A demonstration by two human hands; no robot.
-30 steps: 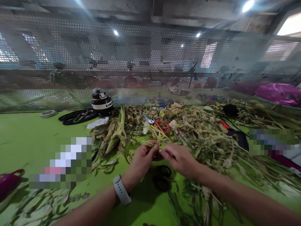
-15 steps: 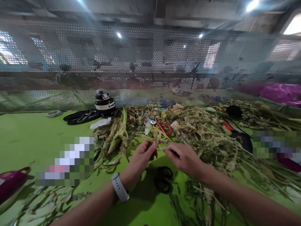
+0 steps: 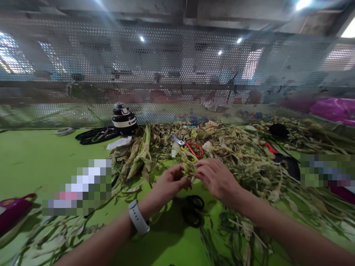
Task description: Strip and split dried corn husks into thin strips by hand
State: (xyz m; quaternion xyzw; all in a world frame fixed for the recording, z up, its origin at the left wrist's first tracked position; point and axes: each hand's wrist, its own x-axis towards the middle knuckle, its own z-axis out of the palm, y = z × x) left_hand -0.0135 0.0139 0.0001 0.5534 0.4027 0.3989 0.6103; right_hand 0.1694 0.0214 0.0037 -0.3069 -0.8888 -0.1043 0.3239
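Bare forearms — pale grey watch strap (image 3: 138,222) on left wrist.

Red-handled scissors (image 3: 190,146), black scissors (image 3: 192,210), bright green table (image 3: 33,159).

Table top (image 3: 33,159): green, matt, smooth.
Leaf pile (image 3: 238,155): dry, papery, rough, dull.
Leaf strip (image 3: 190,169) between the fingers: same papery stuff.
Far scissors (image 3: 188,147): bright metal blades, glossy red plastic handles.
Near scissors (image 3: 192,210): black plastic loops, matt.
Watch band (image 3: 138,218): smooth, white, rubbery.
Far screen (image 3: 166,74): perforated metal, dull sheen.
Far-right bag (image 3: 332,109): glossy magenta plastic.
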